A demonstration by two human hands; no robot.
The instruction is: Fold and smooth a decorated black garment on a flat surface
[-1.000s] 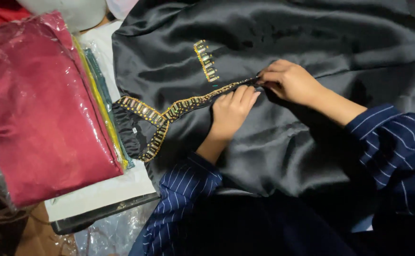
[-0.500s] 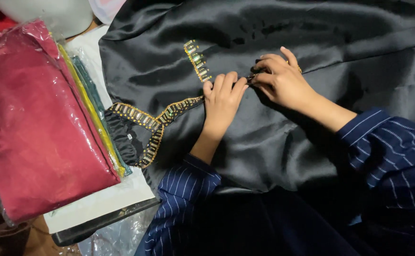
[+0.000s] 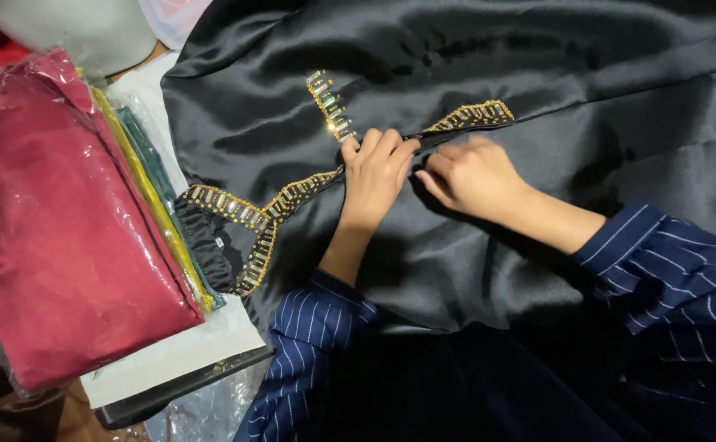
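Note:
A black satin garment (image 3: 538, 90) lies spread before me, edged at the neckline with gold beaded trim (image 3: 247, 214). My left hand (image 3: 377, 173) presses flat on the cloth beside the trim, fingers together. My right hand (image 3: 474, 176) rests close to its right, fingers curled and pinching the folded satin edge. A further stretch of gold trim (image 3: 472, 116) shows just above my right hand. Both my sleeves are navy with white pinstripes.
At the left lies a stack of garments in clear plastic bags, a dark red one (image 3: 55, 221) on top, with yellow and green ones under it. A white sheet on a dark board (image 3: 169, 360) sits beneath. A pale rounded object (image 3: 79, 29) is at the top left.
My right hand has moved right along the fold, uncovering more gold trim above it. My left hand has stayed pressed near the trim. The view has shifted slightly.

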